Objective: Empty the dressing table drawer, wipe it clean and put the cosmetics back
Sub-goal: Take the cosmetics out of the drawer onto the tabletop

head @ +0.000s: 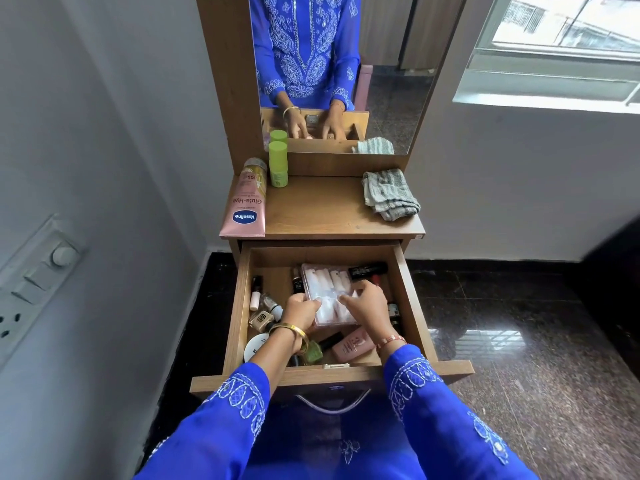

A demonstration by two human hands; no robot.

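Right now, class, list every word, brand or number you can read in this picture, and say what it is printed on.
"Vaseline": on the pink tube lying on the table top, printed upside down to the camera.
"Gluta-Hya": on the same tube, above the logo.
White round lid in the drawer: a few letters, partly hidden by the left hand, unreadable.
Pink bottle and black tube: print too small to read.

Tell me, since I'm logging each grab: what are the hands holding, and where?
Both hold the clear plastic case in the drawer: left hand on its left edge, right hand on its right.
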